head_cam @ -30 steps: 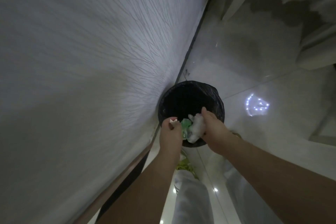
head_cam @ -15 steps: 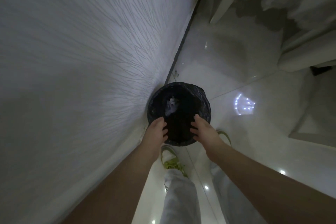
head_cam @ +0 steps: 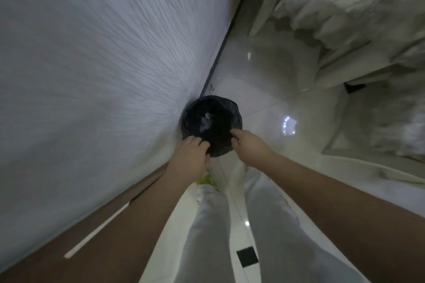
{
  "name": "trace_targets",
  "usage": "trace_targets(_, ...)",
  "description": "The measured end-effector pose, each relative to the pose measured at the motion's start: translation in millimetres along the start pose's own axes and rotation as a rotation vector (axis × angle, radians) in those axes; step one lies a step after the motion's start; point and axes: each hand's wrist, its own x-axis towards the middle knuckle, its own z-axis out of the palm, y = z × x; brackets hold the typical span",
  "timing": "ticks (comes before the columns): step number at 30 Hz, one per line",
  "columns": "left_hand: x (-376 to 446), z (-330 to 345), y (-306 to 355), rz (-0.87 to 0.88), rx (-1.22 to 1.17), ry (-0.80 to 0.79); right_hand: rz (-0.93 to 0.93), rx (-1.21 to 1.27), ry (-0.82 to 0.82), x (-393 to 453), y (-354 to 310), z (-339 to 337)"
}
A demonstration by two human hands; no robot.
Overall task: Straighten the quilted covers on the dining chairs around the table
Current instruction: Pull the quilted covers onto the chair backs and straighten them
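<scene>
A pale quilted cover [head_cam: 340,7] drapes a dining chair at upper right — rumpled, hanging in uneven folds. A second cover [head_cam: 391,117], blurred, lies at the right edge.

Black bin [head_cam: 211,125], white line-veined wall [head_cam: 103,64], pale grey trousers [head_cam: 207,236].

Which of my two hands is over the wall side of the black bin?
The left hand, at the rim of the black bag-lined bin beside the white textured wall; the right hand is on the tiled-floor side.

Glossy tiled floor [head_cam: 264,80], crinkly black plastic bin liner [head_cam: 232,108], finely textured matt wall [head_cam: 103,57]
</scene>
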Motion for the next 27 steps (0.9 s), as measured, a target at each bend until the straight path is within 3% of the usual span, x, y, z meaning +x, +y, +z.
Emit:
trace_targets(3,-31,-25,30,0.069,0.146,0.000,-0.048,-0.058,-0.003,-41,-4,-24)
trace_targets(8,-66,-68,93,0.083,0.126,-0.005,-0.051,-0.135,0.012,-113,-6,-69)
trace_targets(13,-93,-108,129,0.252,0.163,0.121,0.025,-0.102,0.287,-162,-7,-134)
trace_targets(16,-97,-135,142,0.311,0.184,0.130,0.058,-0.074,0.342,-187,-16,-156)
trace_targets(27,-118,-199,230,0.651,0.424,0.254,0.078,-0.134,0.692,-293,-57,-154)
